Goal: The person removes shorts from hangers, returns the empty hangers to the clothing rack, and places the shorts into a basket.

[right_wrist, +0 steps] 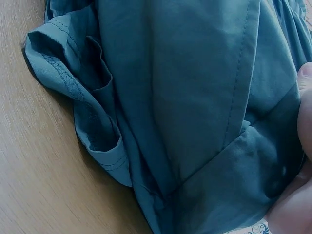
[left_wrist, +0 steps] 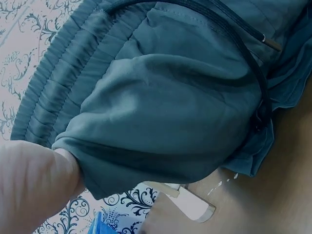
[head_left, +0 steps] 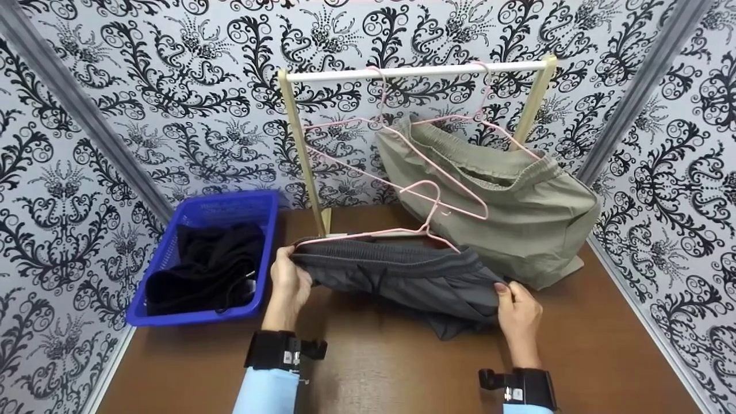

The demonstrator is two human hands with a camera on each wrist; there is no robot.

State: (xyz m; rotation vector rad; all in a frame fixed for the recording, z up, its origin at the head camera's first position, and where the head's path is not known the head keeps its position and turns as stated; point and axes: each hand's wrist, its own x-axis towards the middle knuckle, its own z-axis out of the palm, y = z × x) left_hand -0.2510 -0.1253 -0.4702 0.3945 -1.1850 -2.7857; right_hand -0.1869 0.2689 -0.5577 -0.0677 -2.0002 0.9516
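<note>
Dark grey drawstring shorts (head_left: 397, 282) are stretched sideways between both hands, just above the table. A pink hanger (head_left: 379, 232) sits inside their elastic waistband, its hook free of the rail. My left hand (head_left: 289, 280) grips the waistband's left end beside the hanger's tip. Lower on the right side, my right hand (head_left: 519, 310) pinches the fabric below the waistband. The left wrist view shows the gathered waistband (left_wrist: 63, 83) and a dark drawstring (left_wrist: 243, 53) with a tipped end. In the right wrist view a leg hem (right_wrist: 73, 83) hangs folded near the tabletop.
Behind stands a small rack with a white rail (head_left: 425, 71). An empty pink hanger (head_left: 345, 122) hangs there, left of olive shorts (head_left: 494, 213) on another pink hanger. At left, a blue basket (head_left: 267, 230) holds black clothing (head_left: 213, 270). Patterned walls enclose the brown table (head_left: 368, 374).
</note>
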